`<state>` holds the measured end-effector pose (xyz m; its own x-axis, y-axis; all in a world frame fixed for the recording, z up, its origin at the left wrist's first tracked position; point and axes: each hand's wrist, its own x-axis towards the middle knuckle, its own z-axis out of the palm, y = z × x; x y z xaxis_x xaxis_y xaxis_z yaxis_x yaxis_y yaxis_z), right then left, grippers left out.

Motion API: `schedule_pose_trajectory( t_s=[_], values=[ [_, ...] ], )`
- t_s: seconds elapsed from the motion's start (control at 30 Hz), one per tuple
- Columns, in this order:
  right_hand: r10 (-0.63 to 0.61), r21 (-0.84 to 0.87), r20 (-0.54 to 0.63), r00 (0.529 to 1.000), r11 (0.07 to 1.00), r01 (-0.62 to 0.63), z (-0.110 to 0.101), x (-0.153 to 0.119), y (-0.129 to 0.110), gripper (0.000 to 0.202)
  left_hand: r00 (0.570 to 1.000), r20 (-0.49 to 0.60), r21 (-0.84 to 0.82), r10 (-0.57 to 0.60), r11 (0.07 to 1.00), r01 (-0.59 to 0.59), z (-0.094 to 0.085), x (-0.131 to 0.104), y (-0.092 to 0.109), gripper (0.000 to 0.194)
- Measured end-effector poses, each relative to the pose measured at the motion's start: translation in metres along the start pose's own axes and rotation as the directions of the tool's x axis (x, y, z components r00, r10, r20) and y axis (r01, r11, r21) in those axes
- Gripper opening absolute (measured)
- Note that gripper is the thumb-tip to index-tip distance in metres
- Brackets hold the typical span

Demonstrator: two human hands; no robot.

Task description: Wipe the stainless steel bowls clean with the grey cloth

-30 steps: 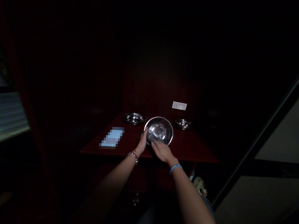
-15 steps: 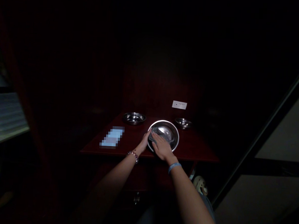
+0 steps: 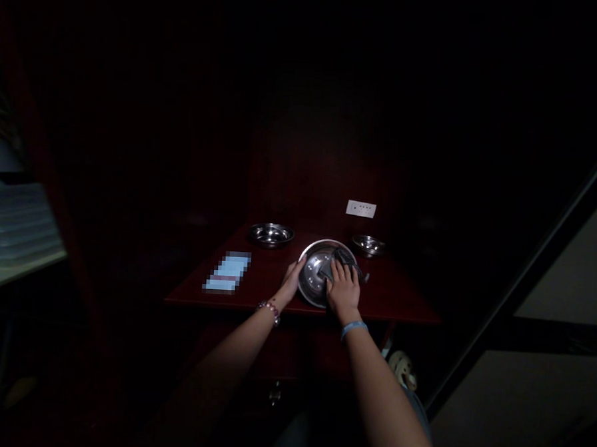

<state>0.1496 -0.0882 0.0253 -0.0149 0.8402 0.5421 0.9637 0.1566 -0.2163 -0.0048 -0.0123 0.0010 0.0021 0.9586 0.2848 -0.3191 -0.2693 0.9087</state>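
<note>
A shiny metal bowl [image 3: 316,276] is tilted on the dark red table [image 3: 255,294], its inside facing me. My left hand [image 3: 291,282] grips the bowl's left rim, thumb near the edge. On the right side of the bowl, my right hand [image 3: 344,287] presses a dark grey cloth [image 3: 344,258] against the inner surface, fingers slightly spread over it. Part of the cloth hangs past the right rim. The bowl's lower right edge is hidden behind my right hand.
Behind are a metal bowl [image 3: 271,235] at the left and a smaller one [image 3: 369,245] at the right. A blurred bright rectangle [image 3: 227,272] lies at the table's left. A white socket panel [image 3: 361,209] is on the back wall.
My right hand and the cloth have moved from the left and middle of the bowl's inside to its right side. My left hand still holds the left rim.
</note>
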Motion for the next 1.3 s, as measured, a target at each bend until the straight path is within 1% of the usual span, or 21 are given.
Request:
schedule_pose_trajectory(
  t_s=[0.07,0.2,0.27,0.33,0.47,0.57,0.67,0.8,0.9,0.97,1.03,1.1,1.2,1.3],
  values=[
    [0.027,-0.012,0.011,1.0,1.0,-0.027,0.003,-0.002,-0.001,0.06,1.0,0.021,-0.008,0.005,1.0,-0.005,-0.001,-0.003,0.004,0.058],
    [0.077,-0.057,0.047,0.996,0.996,-0.074,0.007,-0.006,-0.009,0.059,0.999,-0.007,-0.024,0.044,0.999,-0.044,-0.001,-0.007,0.011,0.06],
    [0.111,-0.098,0.093,0.99,0.99,-0.101,0.007,-0.007,-0.015,0.059,0.997,-0.01,-0.033,0.071,0.997,-0.071,0.0,-0.008,0.013,0.061],
    [0.128,-0.128,0.151,0.98,0.986,-0.108,0.004,-0.008,-0.021,0.06,0.995,-0.039,-0.041,0.095,0.995,-0.096,0.0,-0.007,0.015,0.062],
    [0.12,-0.107,0.267,0.956,0.99,-0.095,-0.001,-0.007,-0.03,0.06,0.985,-0.118,-0.051,0.126,0.99,-0.133,-0.002,-0.007,0.016,0.058],
    [0.064,-0.027,0.344,0.937,0.998,-0.058,-0.004,-0.008,-0.034,0.058,0.975,-0.178,-0.053,0.134,0.988,-0.145,-0.003,-0.007,0.017,0.054],
    [-0.042,0.092,0.381,0.923,0.996,0.007,-0.005,-0.01,-0.039,0.056,0.967,-0.21,-0.064,0.147,0.984,-0.164,-0.004,-0.007,0.018,0.052],
    [-0.157,0.263,0.375,0.914,0.963,0.058,-0.004,-0.012,-0.05,0.054,0.96,-0.24,-0.094,0.147,0.98,-0.174,-0.005,-0.005,0.018,0.052],
    [-0.201,0.358,0.349,0.915,0.931,0.068,-0.002,-0.012,-0.056,0.052,0.958,-0.258,-0.124,0.123,0.979,-0.159,-0.005,-0.004,0.017,0.054],
    [-0.224,0.383,0.332,0.916,0.92,0.086,-0.003,-0.01,-0.056,0.051,0.954,-0.28,-0.133,0.102,0.981,-0.144,-0.005,-0.004,0.017,0.055],
    [-0.236,0.364,0.322,0.917,0.925,0.11,-0.005,-0.008,-0.054,0.048,0.945,-0.314,-0.135,0.096,0.98,-0.144,-0.004,-0.004,0.018,0.055],
    [-0.227,0.305,0.32,0.92,0.944,0.126,-0.008,-0.006,-0.05,0.047,0.937,-0.332,-0.138,0.111,0.977,-0.164,-0.003,-0.005,0.019,0.054],
    [-0.213,0.168,0.32,0.923,0.972,0.166,-0.013,-0.005,-0.044,0.046,0.932,-0.343,-0.149,0.121,0.972,-0.181,-0.002,-0.006,0.02,0.053],
    [-0.21,0.029,0.28,0.937,0.977,0.21,-0.015,-0.005,-0.032,0.043,0.933,-0.338,-0.119,0.123,0.978,-0.172,-0.002,-0.006,0.02,0.05]
  ],
)
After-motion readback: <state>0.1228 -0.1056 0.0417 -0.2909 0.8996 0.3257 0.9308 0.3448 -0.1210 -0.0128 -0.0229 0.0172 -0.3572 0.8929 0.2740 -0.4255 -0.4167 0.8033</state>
